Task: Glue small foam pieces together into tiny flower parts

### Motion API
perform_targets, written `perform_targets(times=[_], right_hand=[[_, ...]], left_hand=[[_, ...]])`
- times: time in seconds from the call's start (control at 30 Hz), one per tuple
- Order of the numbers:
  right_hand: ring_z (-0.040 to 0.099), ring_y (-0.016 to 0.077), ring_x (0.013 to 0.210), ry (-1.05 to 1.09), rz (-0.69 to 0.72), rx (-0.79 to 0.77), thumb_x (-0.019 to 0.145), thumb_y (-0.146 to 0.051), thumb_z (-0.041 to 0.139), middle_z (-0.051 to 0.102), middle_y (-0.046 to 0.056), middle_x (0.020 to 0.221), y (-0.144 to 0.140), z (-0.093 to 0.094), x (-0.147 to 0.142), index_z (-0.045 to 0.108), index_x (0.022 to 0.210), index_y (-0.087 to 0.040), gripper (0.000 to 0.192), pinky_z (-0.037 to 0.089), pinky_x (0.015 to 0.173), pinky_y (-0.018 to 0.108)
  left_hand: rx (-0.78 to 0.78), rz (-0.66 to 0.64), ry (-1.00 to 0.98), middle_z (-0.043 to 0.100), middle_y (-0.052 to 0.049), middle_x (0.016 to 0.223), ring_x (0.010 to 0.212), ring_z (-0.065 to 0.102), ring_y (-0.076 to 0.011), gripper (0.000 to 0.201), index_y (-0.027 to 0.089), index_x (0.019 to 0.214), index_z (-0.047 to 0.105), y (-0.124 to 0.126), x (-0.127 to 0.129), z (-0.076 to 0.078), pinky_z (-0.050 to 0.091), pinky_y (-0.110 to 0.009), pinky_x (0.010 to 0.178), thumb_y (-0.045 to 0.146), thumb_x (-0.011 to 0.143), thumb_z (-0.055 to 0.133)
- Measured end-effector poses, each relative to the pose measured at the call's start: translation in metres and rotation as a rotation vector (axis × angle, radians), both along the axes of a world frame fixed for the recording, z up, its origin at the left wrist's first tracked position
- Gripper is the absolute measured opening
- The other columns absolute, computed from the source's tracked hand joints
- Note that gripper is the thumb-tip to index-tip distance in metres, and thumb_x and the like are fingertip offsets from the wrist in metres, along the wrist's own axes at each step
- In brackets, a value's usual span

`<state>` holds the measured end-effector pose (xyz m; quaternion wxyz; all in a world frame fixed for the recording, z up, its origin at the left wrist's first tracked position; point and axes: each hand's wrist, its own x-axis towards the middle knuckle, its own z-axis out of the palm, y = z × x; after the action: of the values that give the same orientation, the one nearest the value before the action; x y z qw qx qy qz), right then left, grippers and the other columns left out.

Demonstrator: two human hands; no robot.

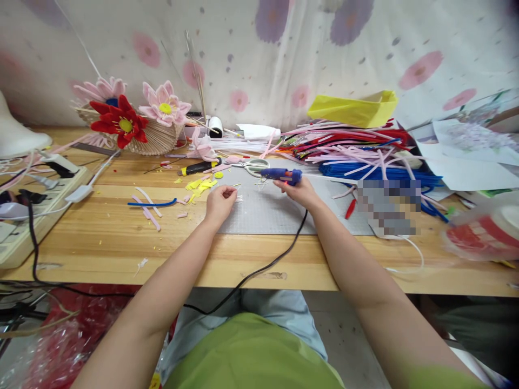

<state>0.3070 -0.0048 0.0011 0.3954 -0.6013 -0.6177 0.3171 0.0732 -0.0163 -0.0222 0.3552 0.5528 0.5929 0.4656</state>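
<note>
My right hand (300, 192) is wrapped round a blue hot glue gun (279, 174), its nozzle pointing left over the grey cutting mat (267, 219). A black cord runs down from the gun. Pinched together at the mat's left side, the fingers of my left hand (221, 205) close on something thin and small that I cannot make out. Beside those fingertips lies a little bundle of pale strands (239, 199). Scissors (254, 166) rest behind the glue gun. Yellow scraps (199, 187) and a black-and-yellow utility knife (200, 166) lie just beyond my left hand.
Fuzzy craft stems (348, 143) are piled at the back right. Red and pink flowers (125, 125) stand in a woven holder at the back left. A power strip (44, 200) sits at the left edge, a plastic tub (484, 229) at the right. A red pen-like item (351, 209) lies on the mat.
</note>
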Motion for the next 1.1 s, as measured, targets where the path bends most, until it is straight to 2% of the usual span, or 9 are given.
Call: perform_targets(times=[0.13, 0.3, 0.43, 0.6, 0.73, 0.8, 0.87, 1.0, 1.1], right_hand=[[0.049, 0.0112, 0.051, 0.025, -0.250, 0.058, 0.066, -0.058, 0.063, 0.061, 0.005, 0.061, 0.013, -0.003, 0.033, 0.065, 0.071, -0.014, 0.045, 0.041, 0.052, 0.027], [0.057, 0.0170, 0.062, -0.122, -0.353, -0.011, 0.067, -0.057, 0.062, 0.066, 0.009, 0.072, 0.033, -0.014, 0.055, 0.067, 0.078, -0.014, 0.045, 0.046, 0.062, 0.032], [0.062, 0.0251, 0.081, -0.284, -0.363, -0.045, 0.066, -0.055, 0.065, 0.068, 0.015, 0.087, 0.039, -0.017, 0.053, 0.067, 0.087, -0.013, 0.048, 0.047, 0.074, 0.039], [0.058, 0.0303, 0.096, -0.543, -0.290, 0.026, 0.062, -0.052, 0.072, 0.064, 0.017, 0.099, 0.018, -0.002, 0.058, 0.063, 0.099, -0.014, 0.054, 0.045, 0.082, 0.043], [0.057, 0.0317, 0.092, -0.803, -0.246, -0.040, 0.065, -0.047, 0.072, 0.063, 0.018, 0.093, -0.003, 0.021, 0.062, 0.063, 0.083, -0.018, 0.036, 0.043, 0.076, 0.043], [0.058, 0.0253, 0.074, -0.817, -0.107, -0.187, 0.073, -0.044, 0.064, 0.063, 0.011, 0.075, -0.008, 0.030, 0.053, 0.061, 0.069, -0.020, 0.025, 0.041, 0.065, 0.038], [0.055, 0.0186, 0.065, -0.782, 0.034, -0.190, 0.078, -0.039, 0.058, 0.063, 0.006, 0.068, -0.007, 0.032, 0.033, 0.061, 0.063, -0.021, 0.023, 0.038, 0.061, 0.032], [0.056, 0.0157, 0.071, -0.618, 0.292, 0.070, 0.085, -0.034, 0.048, 0.067, 0.005, 0.076, 0.005, 0.022, -0.033, 0.066, 0.077, -0.019, 0.024, 0.035, 0.062, 0.027], [0.057, 0.0150, 0.076, -0.576, 0.372, 0.117, 0.084, -0.027, 0.049, 0.069, 0.004, 0.087, 0.020, 0.014, -0.085, 0.067, 0.087, -0.018, 0.020, 0.036, 0.065, 0.025]], left_hand=[[0.040, 0.104, -0.073, 0.057, 0.001, 0.060, 0.048, 0.048, -0.0084, 0.012, 0.017, 0.074, 0.066, 0.006, -0.010, 0.004, 0.038, -0.018, 0.040, 0.027, 0.069, 0.061], [0.122, 0.242, -0.203, 0.057, 0.001, 0.060, 0.050, 0.049, -0.0078, 0.015, 0.015, 0.078, 0.065, 0.019, -0.030, 0.005, 0.038, -0.016, 0.039, 0.026, 0.068, 0.063], [0.139, 0.324, -0.239, 0.058, 0.001, 0.063, 0.050, 0.049, -0.0066, 0.016, 0.014, 0.077, 0.065, 0.025, -0.043, 0.009, 0.037, -0.015, 0.039, 0.026, 0.068, 0.064], [0.169, 0.420, -0.287, 0.057, 0.002, 0.063, 0.053, 0.051, -0.0065, 0.010, 0.014, 0.076, 0.062, 0.028, -0.053, 0.014, 0.039, -0.014, 0.041, 0.021, 0.069, 0.060], [0.167, 0.454, -0.316, 0.055, 0.002, 0.062, 0.052, 0.051, -0.0064, 0.010, 0.014, 0.076, 0.061, 0.030, -0.057, 0.015, 0.039, -0.014, 0.041, 0.021, 0.069, 0.060], [0.164, 0.464, -0.331, 0.054, 0.003, 0.061, 0.052, 0.051, -0.0062, 0.010, 0.014, 0.075, 0.061, 0.030, -0.057, 0.016, 0.038, -0.014, 0.040, 0.021, 0.069, 0.060], [0.163, 0.474, -0.339, 0.054, 0.003, 0.062, 0.052, 0.051, -0.0061, 0.009, 0.014, 0.075, 0.060, 0.031, -0.057, 0.016, 0.038, -0.014, 0.041, 0.021, 0.069, 0.060], [0.155, 0.480, -0.343, 0.055, 0.002, 0.063, 0.053, 0.052, -0.0065, 0.010, 0.014, 0.075, 0.060, 0.031, -0.056, 0.017, 0.039, -0.015, 0.042, 0.022, 0.068, 0.060], [0.152, 0.484, -0.352, 0.055, 0.002, 0.062, 0.053, 0.051, -0.0073, 0.010, 0.014, 0.075, 0.060, 0.030, -0.055, 0.019, 0.040, -0.017, 0.043, 0.022, 0.068, 0.060]])
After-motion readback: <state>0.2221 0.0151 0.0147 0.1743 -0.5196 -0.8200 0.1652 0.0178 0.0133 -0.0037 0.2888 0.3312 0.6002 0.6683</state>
